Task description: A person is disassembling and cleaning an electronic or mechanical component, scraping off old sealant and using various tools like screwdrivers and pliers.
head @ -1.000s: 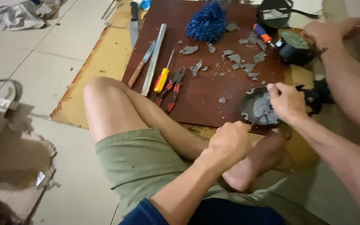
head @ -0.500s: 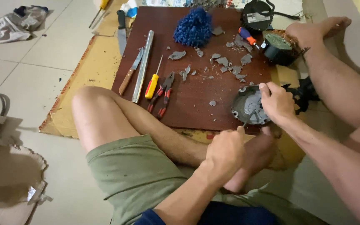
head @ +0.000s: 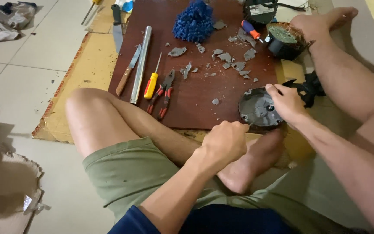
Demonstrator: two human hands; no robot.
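I sit cross-legged on the floor. My right hand [head: 287,104] grips a round dark grey motor cover [head: 256,109] that rests at the near right corner of a dark brown board [head: 195,104]. My left hand [head: 225,141] is closed in a fist just below the cover, around a thin tool whose tip points at the cover's rim; most of the tool is hidden in the fist. Grey broken scraps [head: 228,58] lie scattered over the board.
On the board lie red-handled pliers [head: 163,93], a yellow-handled screwdriver [head: 152,82], a metal tube [head: 140,65], a knife [head: 127,76] and a blue brush head [head: 193,21]. A black motor with copper windings [head: 284,41] sits by my right foot [head: 317,21]. Cardboard [head: 78,82] lies under the board.
The camera view has shifted slightly; the board and tools appear lower in frame. Both hands stay at the grey cover, the left fist still pressing beside its rim.
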